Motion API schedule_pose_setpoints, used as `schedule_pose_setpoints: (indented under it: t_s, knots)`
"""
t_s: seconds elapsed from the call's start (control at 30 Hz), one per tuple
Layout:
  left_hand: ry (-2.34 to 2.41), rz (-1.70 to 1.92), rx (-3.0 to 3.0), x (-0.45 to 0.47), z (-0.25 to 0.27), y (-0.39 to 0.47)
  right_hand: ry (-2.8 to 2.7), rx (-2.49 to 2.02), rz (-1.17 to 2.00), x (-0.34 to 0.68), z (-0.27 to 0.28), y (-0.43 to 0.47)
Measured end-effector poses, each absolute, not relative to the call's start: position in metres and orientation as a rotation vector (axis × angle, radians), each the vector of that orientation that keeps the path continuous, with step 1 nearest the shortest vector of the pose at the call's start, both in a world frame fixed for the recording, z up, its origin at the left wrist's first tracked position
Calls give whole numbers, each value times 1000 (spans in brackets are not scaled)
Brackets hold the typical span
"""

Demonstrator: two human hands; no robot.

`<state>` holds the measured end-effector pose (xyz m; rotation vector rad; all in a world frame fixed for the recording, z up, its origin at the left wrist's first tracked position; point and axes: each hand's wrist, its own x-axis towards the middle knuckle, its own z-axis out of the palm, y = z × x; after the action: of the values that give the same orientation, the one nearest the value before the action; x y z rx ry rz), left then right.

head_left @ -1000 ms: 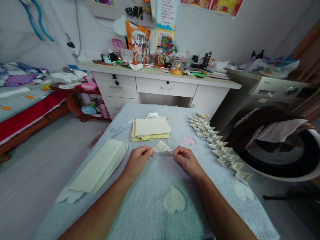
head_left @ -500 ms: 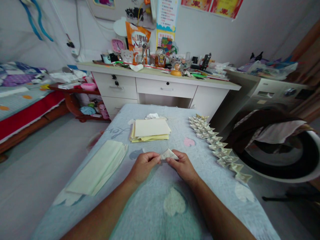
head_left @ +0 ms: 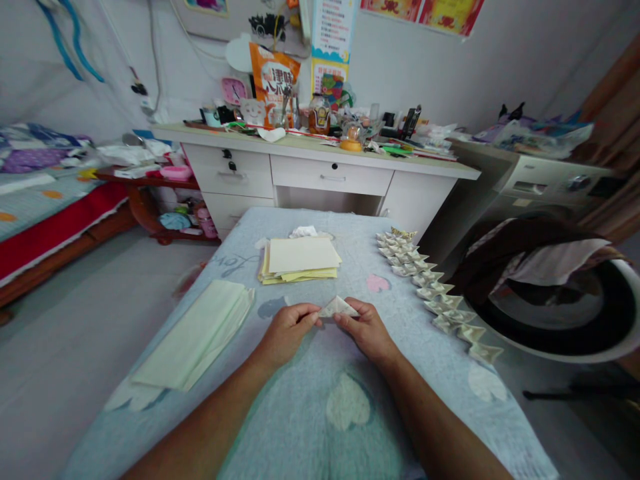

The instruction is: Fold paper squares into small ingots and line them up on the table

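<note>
Between my two hands is a small whitish paper boat, its pointed middle facing up. My left hand pinches its left end between thumb and fingers. My right hand grips the right end, with the thumb pressed on the front face. Beyond my hands lies a stack of cream and yellow paper sheets. To the left rests a bundle of pale green paper. A slanting row of several folded paper boats runs down the right side.
A blue patterned cloth covers the table. Crumpled white paper sits behind the stack. At the back stands a white desk crowded with objects. To the right is a washing machine with its round door open and clothes hanging out.
The folded paper between my hands has turned very slightly, and my right fingers have shifted a little along it. Both hands keep their hold. The view has drifted slightly.
</note>
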<state>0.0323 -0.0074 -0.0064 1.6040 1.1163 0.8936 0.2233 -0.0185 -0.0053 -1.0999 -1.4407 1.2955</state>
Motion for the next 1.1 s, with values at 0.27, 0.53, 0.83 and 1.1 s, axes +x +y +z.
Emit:
schedule_pose_setpoints:
  t_s: [0.27, 0.53, 0.83, 1.1]
  knots:
    - [1118, 894, 1598, 33, -7, -7, -1413, -1112, 1303, 223, -7, -18]
    - [1138, 893, 1620, 32, -4, -7, -1416, -1138, 1285, 223, -11, -17]
    - [1234, 884, 1643, 30, -6, -7, -1407, -1158, 1277, 223, -12, -17]
    - [1278, 1055, 1946, 34, -1, -16, -1391, -1167, 1269, 223, -15, -15]
